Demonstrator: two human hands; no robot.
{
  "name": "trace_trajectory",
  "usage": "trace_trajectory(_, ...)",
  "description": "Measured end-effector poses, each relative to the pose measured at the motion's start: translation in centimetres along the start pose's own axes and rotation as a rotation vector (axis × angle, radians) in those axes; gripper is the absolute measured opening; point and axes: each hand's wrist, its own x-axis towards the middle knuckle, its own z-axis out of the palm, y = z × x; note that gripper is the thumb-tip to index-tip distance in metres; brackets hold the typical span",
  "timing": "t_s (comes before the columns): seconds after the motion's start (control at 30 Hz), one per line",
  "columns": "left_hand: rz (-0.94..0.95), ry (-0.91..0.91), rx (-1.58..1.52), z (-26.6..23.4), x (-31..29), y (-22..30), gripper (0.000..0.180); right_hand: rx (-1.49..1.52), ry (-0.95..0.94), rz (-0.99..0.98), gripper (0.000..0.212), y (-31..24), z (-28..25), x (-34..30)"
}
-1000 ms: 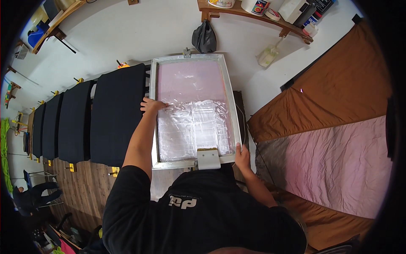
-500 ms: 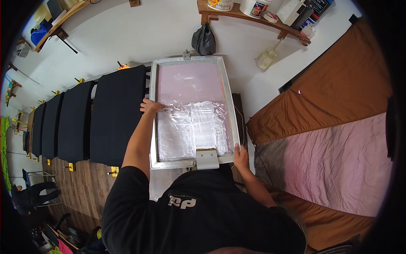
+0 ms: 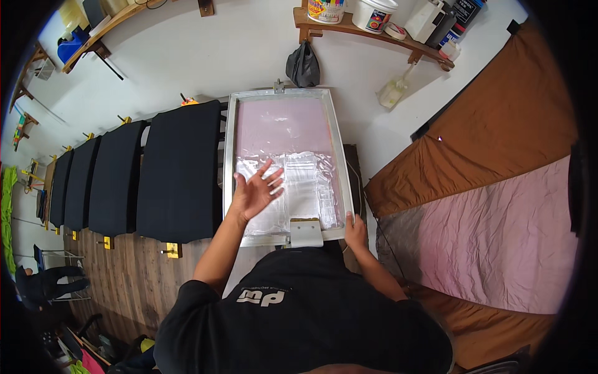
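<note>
In front of me lies a screen printing frame (image 3: 341, 149) with a pale metal border. Its mesh (image 3: 283, 124) is pinkish in the far half and covered in shiny clear tape or film over the near half. My left hand (image 3: 256, 192) hovers over the near left of the mesh, palm turned up, fingers spread, holding nothing. At the frame's near right corner, my right hand (image 3: 355, 232) grips the metal edge; part of its fingers is hidden. A pale metal plate with an olive edge (image 3: 306, 234) sits at the middle of the near side.
Several boards covered in black cloth (image 3: 177, 171) stand in a row to the left. Above, a wooden shelf (image 3: 355, 28) holds tubs and bottles, with a black bag (image 3: 303, 65) hanging below. Brown and pink fabric (image 3: 486, 237) hangs at right. Another person (image 3: 53, 283) is far left.
My left hand has let go of the frame's left edge and moved right over the mesh, opening with the palm up. My right hand stays at the near right corner.
</note>
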Motion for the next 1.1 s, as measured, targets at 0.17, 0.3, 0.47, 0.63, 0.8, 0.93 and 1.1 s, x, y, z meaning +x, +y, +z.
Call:
trace_trajectory(0.17,-0.052,-0.132,0.026,6.6,-1.4,-1.7,0.135,0.062,0.055,-0.069,0.054,-0.6,-0.1,-0.1)
trace_trajectory(0.3,-0.048,-0.208,0.053,7.4,-2.3,-2.3,0.127,0.034,-0.044,0.005,0.058,-1.4,-1.1,-0.1)
trace_trajectory(0.47,-0.042,0.147,0.556,6.6,-4.4,-2.1,0.051,0.059,-0.01,0.014,0.06,-1.2,-0.9,-0.2)
trace_trajectory(0.63,0.049,0.32,0.73,1.3,-7.6,-3.4,0.025,0.073,0.003,0.03,0.06,-1.0,-0.6,-0.2)
trace_trajectory(0.8,0.048,0.484,0.7,0.4,-9.5,-4.8,0.019,0.057,-0.029,0.046,0.06,-1.9,-1.4,-0.4)
trace_trajectory(0.93,0.04,0.517,0.559,2.5,-8.9,-5.4,0.015,0.079,-0.012,0.025,0.061,-0.8,-0.6,0.1)
trace_trajectory(1.1,0.037,0.459,0.423,4.8,-7.7,-5.5,0.016,0.059,0.021,0.0,0.062,-0.6,-0.2,0.2)
